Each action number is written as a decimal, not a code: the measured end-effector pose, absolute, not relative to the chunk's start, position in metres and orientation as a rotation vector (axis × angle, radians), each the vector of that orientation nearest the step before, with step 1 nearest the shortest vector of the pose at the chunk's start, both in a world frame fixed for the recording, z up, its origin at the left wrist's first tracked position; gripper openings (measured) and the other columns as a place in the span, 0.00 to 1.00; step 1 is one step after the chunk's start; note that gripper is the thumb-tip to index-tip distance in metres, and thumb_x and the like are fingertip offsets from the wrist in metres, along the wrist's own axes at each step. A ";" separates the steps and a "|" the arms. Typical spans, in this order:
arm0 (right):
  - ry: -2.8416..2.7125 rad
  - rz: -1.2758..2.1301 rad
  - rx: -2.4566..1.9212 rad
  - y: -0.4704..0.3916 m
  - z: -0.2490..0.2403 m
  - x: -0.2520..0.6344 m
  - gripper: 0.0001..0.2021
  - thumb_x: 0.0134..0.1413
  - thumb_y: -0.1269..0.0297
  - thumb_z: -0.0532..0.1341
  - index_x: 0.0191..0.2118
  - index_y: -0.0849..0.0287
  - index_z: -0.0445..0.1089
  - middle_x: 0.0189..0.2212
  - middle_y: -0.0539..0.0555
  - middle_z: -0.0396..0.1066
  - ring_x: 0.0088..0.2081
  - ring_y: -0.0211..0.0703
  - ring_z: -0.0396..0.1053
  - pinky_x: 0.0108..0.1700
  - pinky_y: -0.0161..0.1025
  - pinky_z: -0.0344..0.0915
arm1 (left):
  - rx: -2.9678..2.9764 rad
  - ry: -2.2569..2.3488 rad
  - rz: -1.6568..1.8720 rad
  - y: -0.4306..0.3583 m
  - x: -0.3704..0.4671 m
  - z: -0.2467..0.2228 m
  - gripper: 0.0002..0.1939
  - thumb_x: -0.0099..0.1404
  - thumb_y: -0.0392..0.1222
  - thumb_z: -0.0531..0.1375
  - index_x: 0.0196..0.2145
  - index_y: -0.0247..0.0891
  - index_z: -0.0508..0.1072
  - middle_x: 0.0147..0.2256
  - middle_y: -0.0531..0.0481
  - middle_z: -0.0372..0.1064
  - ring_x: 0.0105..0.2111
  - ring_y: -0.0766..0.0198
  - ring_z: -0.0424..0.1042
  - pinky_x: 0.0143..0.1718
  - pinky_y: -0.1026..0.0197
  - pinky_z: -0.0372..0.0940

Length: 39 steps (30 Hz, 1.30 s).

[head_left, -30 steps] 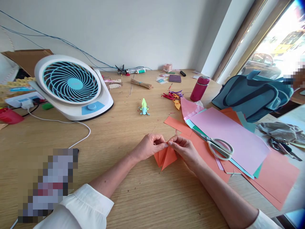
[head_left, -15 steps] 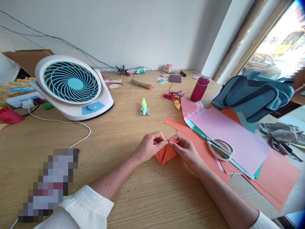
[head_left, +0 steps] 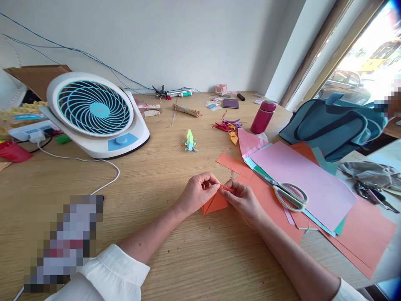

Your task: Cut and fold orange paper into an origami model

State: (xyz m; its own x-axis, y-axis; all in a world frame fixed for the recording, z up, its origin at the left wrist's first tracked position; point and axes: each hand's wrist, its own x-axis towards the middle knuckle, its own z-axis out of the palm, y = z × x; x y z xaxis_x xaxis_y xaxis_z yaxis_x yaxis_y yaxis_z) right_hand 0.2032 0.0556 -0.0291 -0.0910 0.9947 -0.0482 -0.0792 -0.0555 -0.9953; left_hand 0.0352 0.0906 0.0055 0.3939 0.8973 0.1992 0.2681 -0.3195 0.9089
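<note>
Between my hands is a folded piece of orange paper [head_left: 216, 203], with creases running down to a point at its lower left. My left hand [head_left: 200, 192] pinches its upper left part between thumb and fingers. At the upper right, my right hand [head_left: 242, 198] grips it the same way, the thumb near the top middle. The fingers cover the paper's upper edge. Beyond my hands stands a small green and blue folded paper figure [head_left: 189, 141]. To the right, scissors [head_left: 290, 195] with pale handles lie on a pink sheet [head_left: 307, 179] and orange sheets [head_left: 263, 205].
A white and blue fan [head_left: 97, 113] stands at the left, its cable crossing the table. A blurred-out object [head_left: 65, 246] lies front left. A dark pink bottle [head_left: 263, 117] and a blue bag [head_left: 326, 125] are at the right. Behind lie paper scraps [head_left: 230, 127] and a bundle of sticks [head_left: 187, 110].
The orange paper has turned in my fingers: its lower point has swung left, and a broader flat face shows. Both hands keep their pinch and have barely moved.
</note>
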 end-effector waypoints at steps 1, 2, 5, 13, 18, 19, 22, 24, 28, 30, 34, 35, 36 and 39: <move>-1.198 1.352 -1.137 0.055 -0.030 0.203 0.22 0.47 0.46 0.70 0.27 0.57 0.63 0.18 0.42 0.52 0.20 0.31 0.45 0.23 0.34 0.40 | 1.810 1.010 0.939 0.090 0.035 0.005 0.06 0.60 0.36 0.60 0.25 0.36 0.71 0.23 0.56 0.66 0.23 0.71 0.59 0.27 0.67 0.56; -1.210 1.355 -1.131 0.055 -0.031 0.204 0.21 0.48 0.46 0.70 0.27 0.57 0.63 0.19 0.42 0.52 0.21 0.31 0.44 0.23 0.34 0.40 | 1.815 1.005 0.940 0.090 0.035 0.005 0.06 0.60 0.36 0.60 0.25 0.36 0.71 0.23 0.56 0.66 0.23 0.71 0.59 0.27 0.67 0.56; -1.255 1.354 -1.129 0.055 -0.034 0.205 0.21 0.50 0.46 0.68 0.28 0.57 0.63 0.19 0.42 0.51 0.21 0.31 0.44 0.23 0.34 0.40 | 1.845 0.999 0.951 0.091 0.035 0.002 0.06 0.60 0.35 0.59 0.25 0.36 0.70 0.23 0.56 0.65 0.24 0.71 0.59 0.27 0.67 0.56; -1.258 1.326 -1.146 0.054 -0.030 0.203 0.21 0.50 0.45 0.68 0.27 0.57 0.63 0.18 0.42 0.52 0.20 0.31 0.45 0.23 0.34 0.41 | 1.860 1.011 0.946 0.092 0.035 0.003 0.06 0.60 0.36 0.59 0.25 0.37 0.70 0.23 0.56 0.65 0.23 0.70 0.59 0.26 0.67 0.55; -1.279 1.284 -1.152 0.053 -0.026 0.202 0.21 0.49 0.45 0.68 0.27 0.57 0.64 0.20 0.44 0.56 0.21 0.32 0.48 0.23 0.34 0.45 | 1.868 1.004 0.962 0.091 0.036 0.001 0.07 0.59 0.35 0.59 0.23 0.37 0.69 0.23 0.55 0.66 0.25 0.69 0.62 0.27 0.67 0.56; -1.290 1.272 -1.157 0.052 -0.026 0.202 0.21 0.49 0.45 0.68 0.27 0.57 0.64 0.20 0.44 0.56 0.21 0.32 0.49 0.24 0.34 0.46 | 1.865 1.004 0.954 0.091 0.036 0.001 0.07 0.59 0.35 0.59 0.24 0.37 0.69 0.23 0.55 0.66 0.25 0.69 0.62 0.27 0.67 0.56; -1.292 1.257 -1.176 0.053 -0.026 0.203 0.20 0.50 0.45 0.68 0.27 0.57 0.65 0.20 0.44 0.56 0.21 0.33 0.50 0.23 0.34 0.46 | 1.862 1.013 0.938 0.091 0.037 0.000 0.06 0.60 0.36 0.59 0.25 0.37 0.70 0.23 0.55 0.67 0.24 0.69 0.61 0.26 0.66 0.56; -1.282 1.250 -1.186 0.054 -0.027 0.203 0.20 0.49 0.45 0.68 0.28 0.57 0.65 0.20 0.44 0.57 0.21 0.33 0.50 0.23 0.34 0.46 | 1.864 1.021 0.940 0.091 0.037 -0.001 0.06 0.60 0.36 0.59 0.25 0.37 0.71 0.24 0.55 0.67 0.24 0.69 0.61 0.27 0.66 0.56; -1.315 1.192 -1.207 0.054 -0.031 0.202 0.19 0.51 0.47 0.66 0.28 0.57 0.65 0.22 0.46 0.59 0.23 0.34 0.52 0.24 0.34 0.49 | 1.915 1.020 0.947 0.091 0.035 -0.001 0.05 0.60 0.36 0.60 0.26 0.37 0.72 0.25 0.54 0.69 0.26 0.69 0.63 0.28 0.66 0.58; -1.334 1.159 -1.224 0.054 -0.031 0.201 0.18 0.52 0.48 0.66 0.28 0.57 0.65 0.22 0.47 0.61 0.24 0.34 0.54 0.25 0.34 0.51 | 1.973 1.009 0.949 0.091 0.034 -0.001 0.05 0.60 0.35 0.60 0.26 0.37 0.72 0.25 0.54 0.69 0.27 0.68 0.65 0.30 0.66 0.59; -1.367 1.121 -1.241 0.053 -0.029 0.200 0.15 0.52 0.51 0.66 0.27 0.58 0.67 0.22 0.47 0.63 0.25 0.36 0.57 0.27 0.35 0.54 | 2.045 1.005 0.962 0.091 0.033 0.000 0.06 0.60 0.33 0.58 0.26 0.37 0.70 0.26 0.53 0.69 0.28 0.68 0.66 0.31 0.66 0.61; -1.378 1.115 -1.242 0.053 -0.028 0.199 0.15 0.52 0.52 0.65 0.28 0.58 0.67 0.23 0.48 0.64 0.25 0.36 0.58 0.27 0.35 0.55 | 2.045 1.012 0.963 0.091 0.033 0.000 0.06 0.60 0.32 0.58 0.26 0.38 0.70 0.26 0.53 0.69 0.27 0.67 0.66 0.31 0.66 0.61; -1.388 1.111 -1.243 0.053 -0.028 0.199 0.14 0.52 0.52 0.65 0.28 0.58 0.68 0.23 0.48 0.64 0.26 0.36 0.58 0.28 0.35 0.55 | 2.044 1.022 0.963 0.091 0.034 0.000 0.06 0.60 0.32 0.57 0.26 0.38 0.70 0.26 0.53 0.69 0.27 0.67 0.66 0.31 0.66 0.61; -1.405 1.091 -1.257 0.053 -0.027 0.199 0.14 0.52 0.53 0.65 0.27 0.57 0.67 0.22 0.48 0.63 0.26 0.37 0.58 0.28 0.35 0.54 | 2.061 1.040 0.943 0.092 0.034 0.001 0.06 0.60 0.33 0.58 0.26 0.38 0.69 0.26 0.54 0.69 0.27 0.67 0.66 0.30 0.66 0.60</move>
